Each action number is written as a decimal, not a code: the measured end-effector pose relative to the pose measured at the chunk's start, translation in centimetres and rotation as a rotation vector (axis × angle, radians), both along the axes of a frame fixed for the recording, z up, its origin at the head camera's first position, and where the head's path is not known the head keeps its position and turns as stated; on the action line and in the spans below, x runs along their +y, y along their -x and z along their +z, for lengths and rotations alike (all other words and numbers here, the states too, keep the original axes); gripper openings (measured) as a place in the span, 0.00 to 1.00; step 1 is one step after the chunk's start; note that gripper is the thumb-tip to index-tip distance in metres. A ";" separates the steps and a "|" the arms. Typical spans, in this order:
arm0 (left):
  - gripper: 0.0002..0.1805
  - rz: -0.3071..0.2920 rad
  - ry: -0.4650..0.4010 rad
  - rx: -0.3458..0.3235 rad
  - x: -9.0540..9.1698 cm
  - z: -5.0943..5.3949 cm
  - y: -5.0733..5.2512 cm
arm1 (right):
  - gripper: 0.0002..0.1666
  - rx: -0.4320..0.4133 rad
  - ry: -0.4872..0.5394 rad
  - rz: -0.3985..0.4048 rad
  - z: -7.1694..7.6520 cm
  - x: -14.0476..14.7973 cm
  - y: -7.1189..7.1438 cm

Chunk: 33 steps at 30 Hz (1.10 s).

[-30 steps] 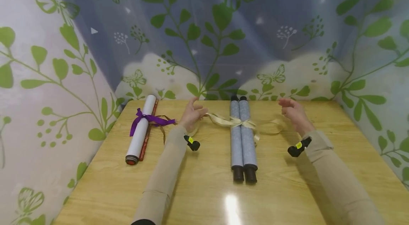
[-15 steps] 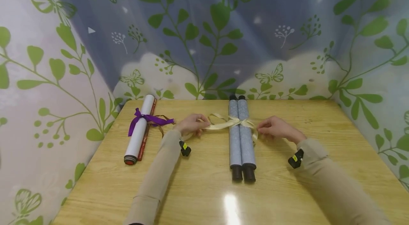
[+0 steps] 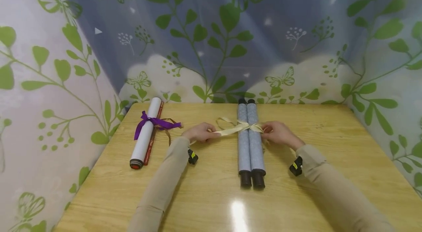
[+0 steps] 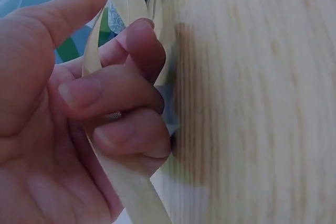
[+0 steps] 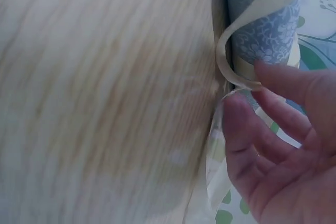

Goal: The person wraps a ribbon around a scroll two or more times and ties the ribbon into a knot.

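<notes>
Two grey-blue patterned scrolls [image 3: 244, 153] with dark end knobs lie side by side on the wooden table, a cream ribbon [image 3: 230, 130] tied across their middle in a bow. Left of them, my left hand [image 3: 202, 132] holds one length of this ribbon. The left wrist view shows the ribbon [image 4: 134, 192] running through the curled fingers. At the right scroll's edge, my right hand [image 3: 279, 134] pinches a part of the bow. In the right wrist view, thumb and fingertips meet on the ribbon [image 5: 227, 66] beside the patterned scroll [image 5: 265, 35].
A white scroll [image 3: 145, 140] and a thinner red one [image 3: 151, 148] lie further left, bound with a purple ribbon [image 3: 165, 124]; a brown ribbon trails beside them. A leaf-patterned cloth [image 3: 211, 41] rises behind and on both sides of the table [image 3: 204, 195].
My right hand has come leftward from apart on the right to pinch the ribbon at the scrolls. My left hand has come nearer and drawn its ribbon length straighter. The scrolls have stayed put.
</notes>
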<state>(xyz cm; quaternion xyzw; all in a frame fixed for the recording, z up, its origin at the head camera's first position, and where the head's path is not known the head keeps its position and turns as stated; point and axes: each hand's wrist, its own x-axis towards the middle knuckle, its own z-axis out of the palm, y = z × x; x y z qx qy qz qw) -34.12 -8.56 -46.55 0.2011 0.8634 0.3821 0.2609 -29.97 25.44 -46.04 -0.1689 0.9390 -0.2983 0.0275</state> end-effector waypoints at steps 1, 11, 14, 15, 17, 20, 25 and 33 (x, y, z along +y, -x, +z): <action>0.21 -0.002 0.003 0.008 0.1 0.0 0.0 | 0.17 0.002 0.012 -0.018 0.0 0.0 0.0; 0.22 -0.018 0.015 0.020 0.2 0.2 -0.2 | 0.12 0.053 0.058 -0.130 0.0 0.8 0.0; 0.22 -0.021 0.002 0.011 0.2 0.1 -0.1 | 0.09 -0.010 0.021 -0.107 0.0 1.3 0.0; 0.22 -0.022 -0.002 0.006 0.2 0.1 -0.1 | 0.09 -0.028 0.010 -0.102 -0.1 1.4 0.0; 0.21 -0.021 -0.002 0.001 0.1 0.0 -0.1 | 0.09 -0.056 -0.012 -0.086 -0.3 1.5 0.0; 0.22 -0.020 0.012 -0.001 0.0 -0.1 -0.2 | 0.10 -0.085 -0.026 -0.082 -0.5 1.4 -0.1; 0.22 -0.025 0.021 -0.002 0.0 -0.2 -0.4 | 0.21 -0.063 -0.019 -0.041 -0.5 0.4 -0.1; 0.24 -0.043 0.014 0.005 -0.2 -0.3 -0.3 | 0.29 -0.032 0.073 -0.046 -0.6 -0.3 0.0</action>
